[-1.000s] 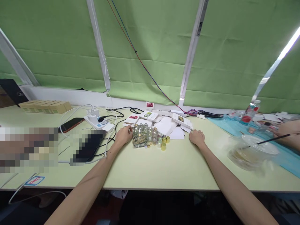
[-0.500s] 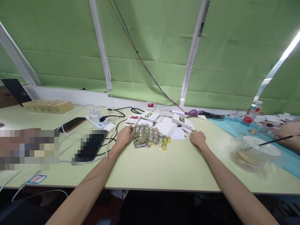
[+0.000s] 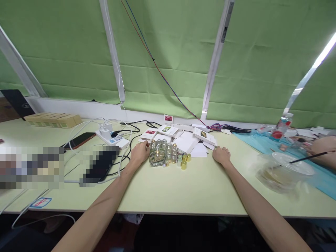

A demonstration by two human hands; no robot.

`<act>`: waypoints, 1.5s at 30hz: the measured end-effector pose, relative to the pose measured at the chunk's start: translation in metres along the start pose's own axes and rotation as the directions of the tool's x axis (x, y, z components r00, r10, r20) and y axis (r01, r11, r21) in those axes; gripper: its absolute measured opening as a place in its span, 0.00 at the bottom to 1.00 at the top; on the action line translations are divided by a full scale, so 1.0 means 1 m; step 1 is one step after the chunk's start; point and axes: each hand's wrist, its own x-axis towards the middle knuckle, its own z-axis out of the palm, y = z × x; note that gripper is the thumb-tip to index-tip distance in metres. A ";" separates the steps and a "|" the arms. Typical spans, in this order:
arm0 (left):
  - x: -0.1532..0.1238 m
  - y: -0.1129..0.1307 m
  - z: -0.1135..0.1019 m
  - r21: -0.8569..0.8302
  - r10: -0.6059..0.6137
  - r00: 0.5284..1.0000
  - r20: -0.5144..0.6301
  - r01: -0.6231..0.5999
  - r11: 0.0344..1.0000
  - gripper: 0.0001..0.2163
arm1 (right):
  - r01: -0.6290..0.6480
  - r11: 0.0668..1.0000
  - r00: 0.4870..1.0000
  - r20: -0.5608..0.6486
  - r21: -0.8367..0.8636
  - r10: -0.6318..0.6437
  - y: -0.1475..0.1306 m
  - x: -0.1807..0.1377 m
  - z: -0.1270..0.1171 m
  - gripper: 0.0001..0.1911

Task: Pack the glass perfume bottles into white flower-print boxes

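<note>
My left hand (image 3: 140, 152) rests on the table with its fingers curled, right beside a cluster of clear glass bottles. A wide, rounded glass bottle (image 3: 157, 158) stands at the front of that cluster, with several slim glass bottles (image 3: 169, 150) behind and to its right. Small gold caps (image 3: 184, 165) and a pale green cap (image 3: 180, 160) stand to the right of the glass, near some tiny loose fittings (image 3: 168, 163). My right hand (image 3: 222, 155) lies on the tabletop, loosely closed, by the right end of a pile of white cartons (image 3: 187, 141). Neither hand visibly holds anything.
On the left are a power strip (image 3: 111, 138), tangled cables, a dark phone (image 3: 81, 140) and a blurred-out area. To the right sit a plastic bag with a lidded bowl (image 3: 278, 175), a drink bottle (image 3: 282, 127) and another person's arm (image 3: 324, 150) on blue sheeting (image 3: 252, 141).
Both my hands and the bottles stay in place. At the far left, another person's hand has drawn back out of plain sight, and the view has shifted very slightly.
</note>
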 end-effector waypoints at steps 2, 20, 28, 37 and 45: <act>-0.001 0.001 0.000 -0.005 0.003 0.999 -0.036 -0.003 1.000 0.08 | 0.001 1.000 1.000 0.001 -0.002 -0.001 0.000 0.000 0.000 0.26; -0.004 0.002 0.004 -0.001 0.113 0.993 -0.046 -0.113 0.994 0.07 | 0.007 1.000 1.000 0.009 -0.006 -0.006 0.001 0.002 0.002 0.26; -0.004 0.002 0.003 -0.001 0.112 0.993 -0.031 -0.113 0.994 0.08 | 0.008 1.000 1.000 0.000 -0.002 -0.008 0.001 0.002 0.001 0.26; -0.003 0.002 0.004 0.000 0.109 0.994 -0.024 -0.109 0.994 0.08 | 0.008 1.000 1.000 -0.026 0.029 -0.007 0.002 0.002 0.004 0.25; -0.003 0.003 0.003 0.005 0.105 0.994 -0.018 -0.105 0.994 0.08 | -0.021 0.992 0.997 -0.077 0.125 0.031 0.001 0.000 0.002 0.24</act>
